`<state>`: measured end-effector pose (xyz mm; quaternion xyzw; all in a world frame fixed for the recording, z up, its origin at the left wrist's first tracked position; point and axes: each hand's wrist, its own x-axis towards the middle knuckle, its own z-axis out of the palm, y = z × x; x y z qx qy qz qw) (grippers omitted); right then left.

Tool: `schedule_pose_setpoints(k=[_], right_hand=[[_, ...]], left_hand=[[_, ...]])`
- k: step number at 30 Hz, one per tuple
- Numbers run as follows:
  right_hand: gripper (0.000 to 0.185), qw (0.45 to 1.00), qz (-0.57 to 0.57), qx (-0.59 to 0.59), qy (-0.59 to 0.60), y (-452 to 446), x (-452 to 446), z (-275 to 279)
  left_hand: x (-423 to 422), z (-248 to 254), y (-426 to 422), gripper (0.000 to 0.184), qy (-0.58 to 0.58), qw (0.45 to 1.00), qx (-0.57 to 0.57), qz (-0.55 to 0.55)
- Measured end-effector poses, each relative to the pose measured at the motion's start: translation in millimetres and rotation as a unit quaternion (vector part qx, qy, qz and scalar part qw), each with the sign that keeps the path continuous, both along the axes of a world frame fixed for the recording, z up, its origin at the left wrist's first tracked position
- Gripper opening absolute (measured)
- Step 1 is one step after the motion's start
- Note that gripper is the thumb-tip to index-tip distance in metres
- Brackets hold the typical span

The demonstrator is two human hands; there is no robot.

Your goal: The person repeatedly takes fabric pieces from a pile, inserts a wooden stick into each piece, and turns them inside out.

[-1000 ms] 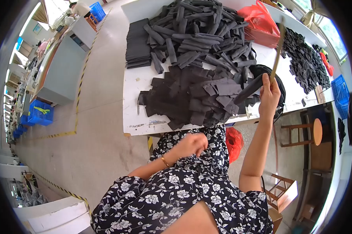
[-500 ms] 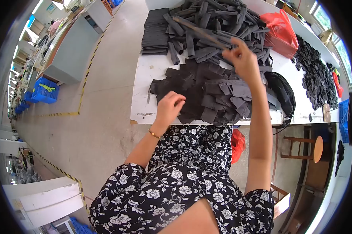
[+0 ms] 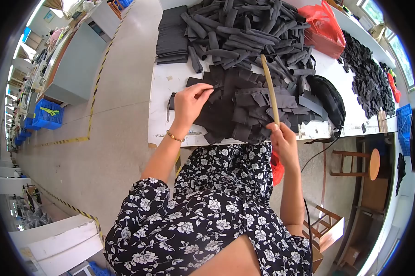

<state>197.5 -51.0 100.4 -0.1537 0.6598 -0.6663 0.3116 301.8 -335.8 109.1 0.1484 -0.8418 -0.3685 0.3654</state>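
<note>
My right hand [image 3: 284,143] grips the lower end of a light wooden stick [image 3: 270,89]. The stick points away from me over a heap of flat dark grey fabric pieces [image 3: 251,108]. At the heap's left side is my left hand [image 3: 192,104], its thumb and fingertips pinched together. Whatever lies between those fingertips is too small to tell. Behind the flat pieces rises a large pile of rolled or folded dark fabric tubes [image 3: 249,34]. A neat stack of dark fabric pieces [image 3: 172,37] stands at its left.
A black bag [image 3: 328,101] with a cord lies right of the heap on the white table [image 3: 159,120]. Behind it sits a red plastic bag [image 3: 324,30]. More small dark pieces [image 3: 370,78] cover the far right surface. A wooden stool [image 3: 374,164] stands below.
The stick has swung from over the tube pile to upright over the flat pieces, as my right hand came down towards me. My left hand has moved up and slightly left.
</note>
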Motion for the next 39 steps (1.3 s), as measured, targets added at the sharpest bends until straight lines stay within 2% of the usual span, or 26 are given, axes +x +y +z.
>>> schedule_pose_setpoints(k=[4, 8, 9, 10, 11, 12, 15, 16, 19, 20, 21, 23, 25, 27, 33, 36, 37, 39], right_hand=[[0.038, 0.989, 0.000, -0.098, -0.106, -52.2, 21.8, 9.7], [0.020, 0.986, -0.069, -0.121, -0.091, -71.7, 24.1, -12.7], [0.017, 0.987, -0.072, -0.119, -0.081, -69.5, 25.6, -7.9], [0.015, 0.988, -0.074, -0.116, -0.072, -67.3, 27.6, -5.9], [0.014, 0.992, -0.074, -0.098, -0.033, -67.0, 29.4, -6.7], [0.014, 0.994, -0.074, -0.080, 0.006, -67.2, 32.3, -7.5], [0.015, 0.995, -0.057, -0.036, 0.071, -67.8, 37.3, -6.7], [0.016, 0.995, -0.048, -0.033, 0.079, -67.1, 38.5, -6.0], [0.018, 0.989, -0.069, -0.026, 0.130, -55.4, 42.4, 1.6], [0.019, 0.984, -0.083, -0.027, 0.154, -48.0, 43.4, 5.0], [0.023, 0.992, -0.048, -0.042, 0.105, -30.9, 43.7, 4.2], [0.022, 0.993, -0.006, 0.015, 0.115, 2.8, 49.3, -5.8], [0.019, 0.978, 0.002, 0.062, 0.198, 22.1, 59.6, -13.1], [0.017, 0.976, -0.003, 0.098, 0.194, 33.6, 68.8, -13.8], [0.018, 0.970, -0.022, 0.106, 0.218, 30.5, 62.2, -16.2], [0.017, 0.949, -0.019, 0.127, 0.288, 20.7, 58.7, -11.2], [0.018, 0.940, -0.017, 0.136, 0.311, 16.1, 57.3, -10.1], [0.019, 0.956, -0.021, 0.128, 0.265, 1.0, 54.2, -12.1]], left_hand=[[6.1, 6.5, 53.3, 0.018, 0.060, 0.993, -0.063, -0.084], [24.2, -15.9, 84.2, 0.027, 0.046, 0.977, -0.111, -0.176], [25.3, -22.6, 89.2, 0.026, 0.075, 0.976, 0.094, -0.180], [24.3, -30.3, 97.0, 0.027, 0.101, 0.933, 0.296, -0.176], [23.7, -39.4, 100.5, 0.029, 0.123, 0.850, 0.484, -0.166], [24.9, -40.3, 93.7, 0.040, 0.068, 0.749, 0.627, -0.205], [7.8, -35.0, 101.4, 0.040, 0.055, 0.569, 0.791, -0.219], [3.9, -31.9, 93.7, 0.032, 0.049, 0.553, 0.792, -0.255], [-17.5, -34.2, 72.0, 0.021, 0.107, 0.608, 0.768, -0.170], [-22.8, -38.2, 55.9, 0.017, 0.150, 0.605, 0.763, -0.172], [-24.7, -34.5, 43.6, 0.016, 0.168, 0.614, 0.758, -0.138], [-25.7, -30.2, 22.9, 0.016, 0.206, 0.626, 0.743, -0.116], [-28.1, -29.5, 10.8, 0.016, 0.219, 0.628, 0.740, -0.100], [-28.4, -29.0, 6.8, 0.016, 0.223, 0.630, 0.738, -0.096], [-31.5, -29.0, 18.8, 0.019, 0.188, 0.638, 0.738, -0.119], [-28.6, -26.7, 34.1, 0.022, 0.156, 0.670, 0.712, -0.142], [-27.2, -21.3, 42.8, 0.025, 0.131, 0.690, 0.702, -0.115], [-23.5, -19.6, 63.1, 0.025, 0.138, 0.704, 0.686, -0.124]])
